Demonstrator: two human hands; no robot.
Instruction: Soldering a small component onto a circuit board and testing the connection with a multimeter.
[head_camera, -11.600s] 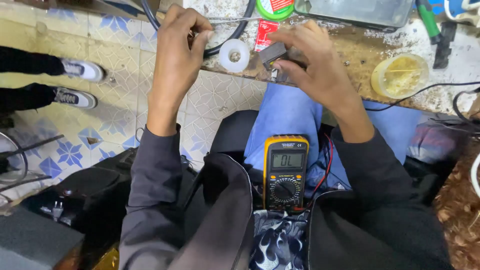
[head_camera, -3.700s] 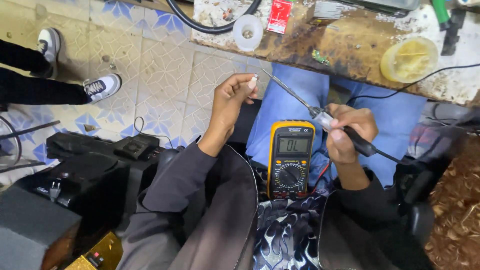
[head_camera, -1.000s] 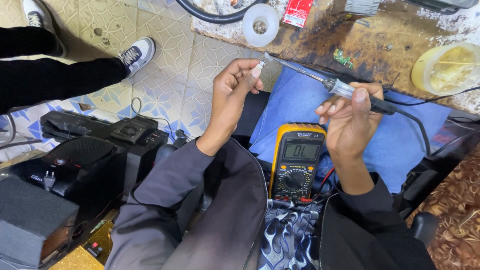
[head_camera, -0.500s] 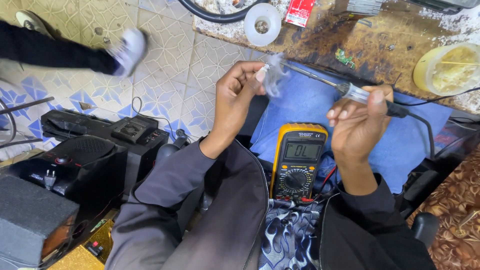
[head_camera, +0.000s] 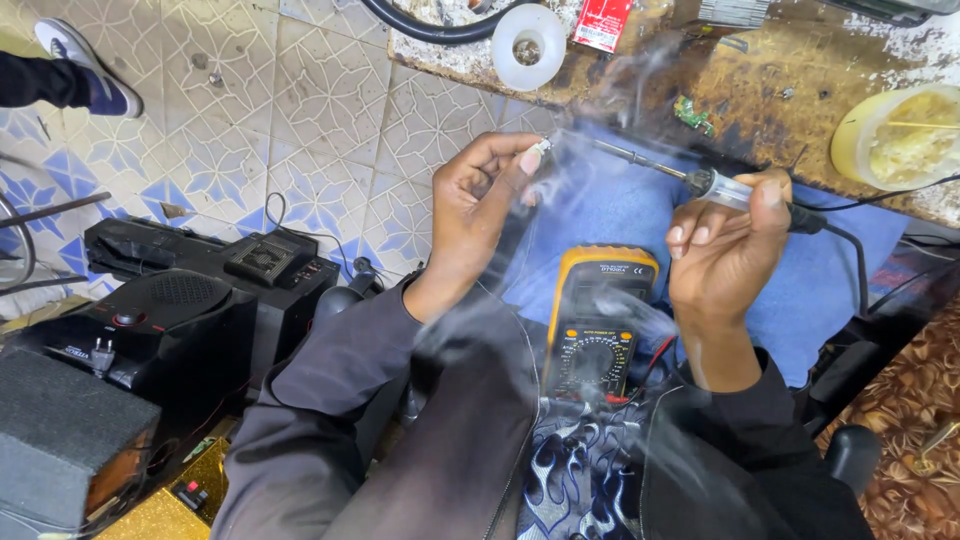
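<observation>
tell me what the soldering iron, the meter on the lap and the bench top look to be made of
Soldering iron, in the right hand: thin grey metal shaft, dull; clear, likely plastic collar, then a black grip, plastic or rubber.

Meter: yellow casing, matte, probably rubbery plastic, around a dark plastic face with a dial.

Bench top: looks like worn wood, brown, stained and scorched in patches, with no sheen.

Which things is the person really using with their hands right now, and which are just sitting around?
In use:
- soldering iron, gripped in the right hand, smoke rising near its tip
- small pale part, pinched by the left hand

Just lying about:
- yellow multimeter on the lap
- white tape roll on the bench
- yellowish tub
- black speaker boxes on the floor
</observation>
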